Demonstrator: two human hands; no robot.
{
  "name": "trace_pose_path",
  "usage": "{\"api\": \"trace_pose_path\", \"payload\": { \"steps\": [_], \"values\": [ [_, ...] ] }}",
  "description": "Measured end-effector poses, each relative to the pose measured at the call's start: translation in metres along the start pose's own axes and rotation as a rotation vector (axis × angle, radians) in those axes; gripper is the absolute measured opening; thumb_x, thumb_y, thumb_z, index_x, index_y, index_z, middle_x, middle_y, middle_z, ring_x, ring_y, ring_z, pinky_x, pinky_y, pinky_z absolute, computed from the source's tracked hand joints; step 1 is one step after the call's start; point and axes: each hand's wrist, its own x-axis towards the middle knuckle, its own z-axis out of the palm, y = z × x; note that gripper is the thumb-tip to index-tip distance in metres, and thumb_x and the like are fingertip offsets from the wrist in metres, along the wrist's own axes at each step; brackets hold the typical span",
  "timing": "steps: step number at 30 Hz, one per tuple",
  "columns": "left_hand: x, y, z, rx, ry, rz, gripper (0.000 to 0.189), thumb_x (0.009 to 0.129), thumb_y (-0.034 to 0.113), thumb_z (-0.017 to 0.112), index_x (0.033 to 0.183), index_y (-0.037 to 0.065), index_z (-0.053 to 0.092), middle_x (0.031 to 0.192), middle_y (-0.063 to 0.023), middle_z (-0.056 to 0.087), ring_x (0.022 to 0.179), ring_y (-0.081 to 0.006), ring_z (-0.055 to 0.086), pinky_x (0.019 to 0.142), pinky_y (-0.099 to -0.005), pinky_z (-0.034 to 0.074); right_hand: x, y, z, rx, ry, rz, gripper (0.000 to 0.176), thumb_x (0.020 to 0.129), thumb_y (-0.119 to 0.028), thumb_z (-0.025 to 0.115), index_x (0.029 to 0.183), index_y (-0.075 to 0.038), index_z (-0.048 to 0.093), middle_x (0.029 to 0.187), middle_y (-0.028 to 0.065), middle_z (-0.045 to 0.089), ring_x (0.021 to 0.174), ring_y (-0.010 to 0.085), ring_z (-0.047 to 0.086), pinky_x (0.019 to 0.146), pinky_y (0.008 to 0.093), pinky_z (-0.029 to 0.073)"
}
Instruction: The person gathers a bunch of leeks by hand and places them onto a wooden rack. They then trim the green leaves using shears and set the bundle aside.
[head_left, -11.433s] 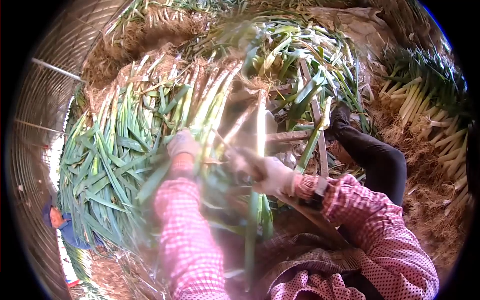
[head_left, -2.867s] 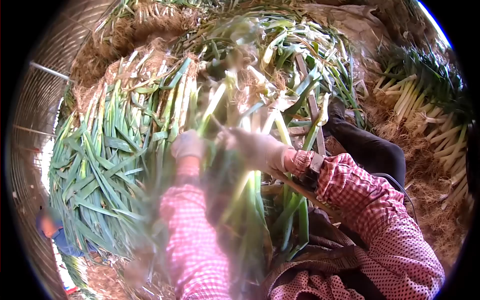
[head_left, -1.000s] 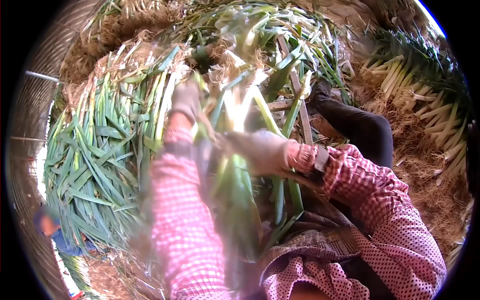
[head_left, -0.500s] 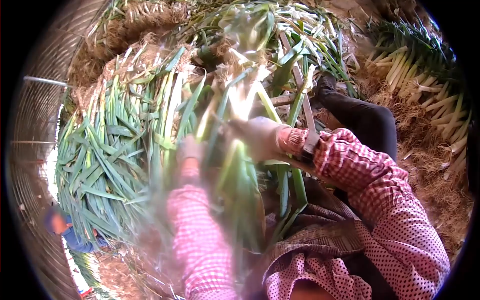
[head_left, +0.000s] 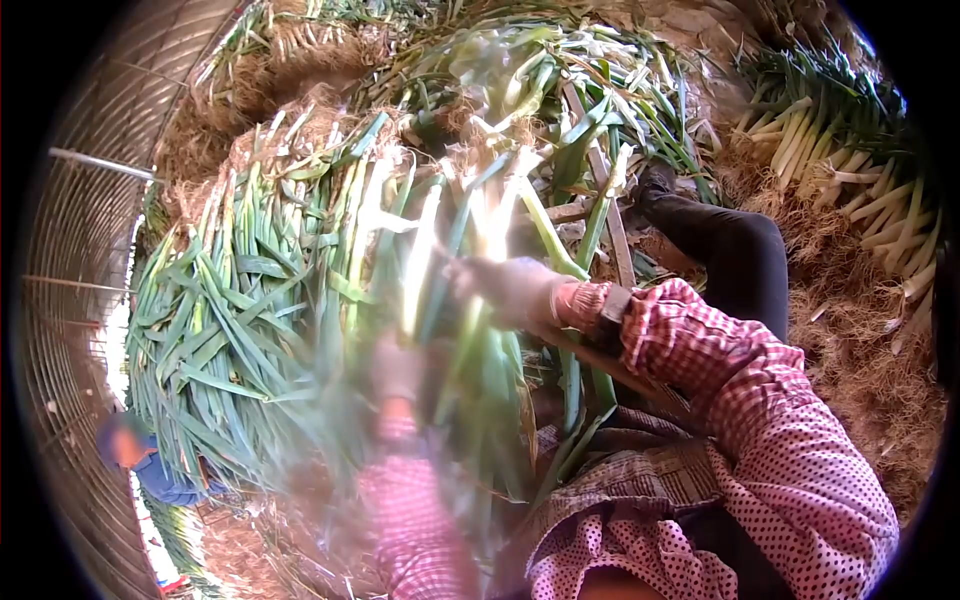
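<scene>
Pale gloves seem to cover both hands. My left hand (head_left: 398, 365) is smeared by motion over the green leaves of a leek (head_left: 418, 262), whose white stalk points away from me; its fingers cannot be made out. Across from it, my right hand (head_left: 512, 288) lies over the stalks of a leek bundle (head_left: 490, 215) in front of me, its fingers blurred. Whether either hand grips anything is unclear. Long leaves hang from the bundle toward my lap.
A large leek pile (head_left: 215, 310) spreads on the left, with more leeks (head_left: 800, 135) at upper right. A wooden bar (head_left: 610, 215) stands beside my dark-clothed leg (head_left: 735, 240). Another person (head_left: 165, 475) is at lower left.
My left hand has moved slightly toward me and to the right, off the stalk and lower over the leaves. My right hand has shifted slightly downward. The view has tilted a little.
</scene>
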Motion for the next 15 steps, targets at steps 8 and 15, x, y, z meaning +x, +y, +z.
{"api": "trace_pose_path", "payload": {
  "steps": [8,15],
  "values": [
    [-0.001,0.041,0.012,0.003,-0.094,0.049,0.03,0.077,0.017,0.066,0.101,-0.001,0.068,0.083,-0.015,0.071,0.075,-0.0256,0.067,0.072,-0.0368,0.052,-0.02,-0.007,-0.023,0.019,-0.026,0.205,0.082,0.076,0.0,0.06,0.152,-0.008,0.032,0.142,0.0164,0.052,0.105,0.0265,0.067,0.085,0.0343,0.058],
    [0.0,0.076,0.0,-0.061,0.052,0.095,0.027,0.077,0.014,0.064,0.099,0.0,0.068,0.083,-0.0155,0.071,0.076,-0.0252,0.067,0.072,-0.0378,0.052,-0.019,0.013,-0.043,0.101,0.124,0.022,0.078,0.076,-0.008,0.066,0.148,-0.004,0.038,0.112,0.0205,0.068,0.095,0.0299,0.07,0.08,0.0365,0.059]
  ]
}}
